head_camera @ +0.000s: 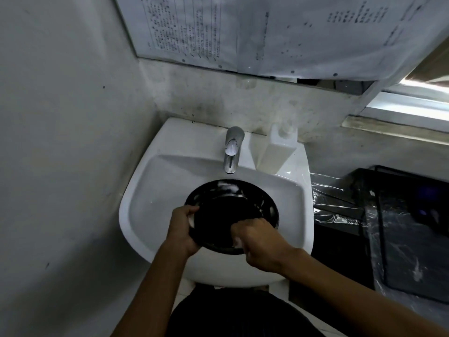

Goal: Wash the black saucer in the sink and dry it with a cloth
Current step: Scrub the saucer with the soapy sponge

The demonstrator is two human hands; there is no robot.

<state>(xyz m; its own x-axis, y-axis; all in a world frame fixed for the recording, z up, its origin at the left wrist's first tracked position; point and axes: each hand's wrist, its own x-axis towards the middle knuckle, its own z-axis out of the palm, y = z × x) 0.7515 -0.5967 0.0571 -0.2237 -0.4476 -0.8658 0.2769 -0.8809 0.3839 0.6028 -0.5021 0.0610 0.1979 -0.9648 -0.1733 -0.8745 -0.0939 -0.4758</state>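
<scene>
Head view: the left hand point(182, 227) grips the soapy black saucer point(232, 215) by its near-left rim over the sink point(170, 181); the right hand point(257, 242), fingers curled, rubs its face. Best scrub outward, tilting it toward the tap point(232, 149).

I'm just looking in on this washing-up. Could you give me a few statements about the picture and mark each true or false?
1. Both hands hold the black saucer over the sink. True.
2. Water is streaming from the tap. False: no stream shows.
3. A white bottle stands on the sink rim, right of the tap. True.
4. The left hand holds a cloth. False: it grips the saucer's rim; the right hand grips the near edge.
</scene>
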